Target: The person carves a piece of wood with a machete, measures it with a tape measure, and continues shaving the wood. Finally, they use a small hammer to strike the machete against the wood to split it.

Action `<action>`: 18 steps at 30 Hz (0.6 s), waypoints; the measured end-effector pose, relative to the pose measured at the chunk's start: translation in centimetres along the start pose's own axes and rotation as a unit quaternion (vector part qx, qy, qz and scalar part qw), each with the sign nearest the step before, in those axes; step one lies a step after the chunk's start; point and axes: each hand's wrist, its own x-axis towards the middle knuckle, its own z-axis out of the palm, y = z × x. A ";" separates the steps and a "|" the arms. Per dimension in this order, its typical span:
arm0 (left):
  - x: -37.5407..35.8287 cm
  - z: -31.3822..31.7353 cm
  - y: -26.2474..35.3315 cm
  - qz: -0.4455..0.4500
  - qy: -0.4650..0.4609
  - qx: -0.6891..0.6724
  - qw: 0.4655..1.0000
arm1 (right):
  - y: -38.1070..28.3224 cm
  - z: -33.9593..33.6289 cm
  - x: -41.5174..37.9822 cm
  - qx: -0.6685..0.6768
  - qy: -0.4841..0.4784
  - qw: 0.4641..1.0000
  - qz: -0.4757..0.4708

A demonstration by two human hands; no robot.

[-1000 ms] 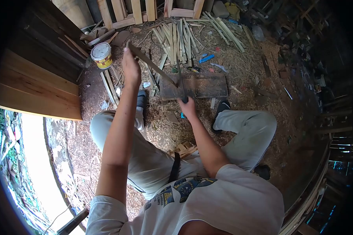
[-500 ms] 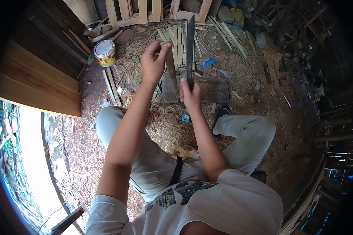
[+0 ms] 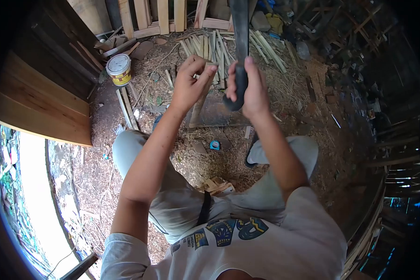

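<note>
Where the knife (image 3: 240,28) rises toward the top edge, its blade is cut off and blurred, so its tip cannot be seen. The right hand (image 3: 248,88) is closed around the dark handle, holding the knife upright above the board (image 3: 214,114). The left hand (image 3: 190,84) pinches the top of a stick (image 3: 198,107) between thumb and fingers; the stick stands tilted, its lower end on the board's near edge. The hands hide most of the board, and the right forearm covers part of the right shoe (image 3: 253,156). Behind the hands a pile of split sticks (image 3: 210,46) lies on the littered ground, partly hidden. At the left stands a can (image 3: 119,70) with a pale lid and a yellow and red label; its writing is too small to read. The shirt (image 3: 228,233) carries a printed emblem with lettering, also not legible. A small blue thing (image 3: 214,145) lies between the knees, too small to make out. Planks (image 3: 37,107) lean at the far left.
</note>
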 end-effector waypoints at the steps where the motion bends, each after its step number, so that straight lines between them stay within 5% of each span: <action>1: 0.0 0.2 -0.1 0.002 -0.001 -0.006 1.000 | -1.1 -0.9 0.6 -0.004 0.004 1.000 -0.002; 3: 0.0 0.5 -0.1 -0.016 -0.070 -0.001 0.997 | -2.7 -2.4 1.3 -0.018 -0.001 0.999 0.026; 6: -0.2 1.7 0.6 -0.075 -0.030 -0.033 0.996 | -1.3 -3.9 0.9 0.007 0.025 0.999 0.035; 12: 0.0 3.4 0.2 0.000 0.028 0.016 0.999 | 5.9 -6.3 0.1 0.041 0.093 0.987 0.128; 18: 0.7 4.8 0.1 0.061 0.060 0.073 0.994 | 4.3 -6.0 0.6 0.008 0.032 0.999 -0.011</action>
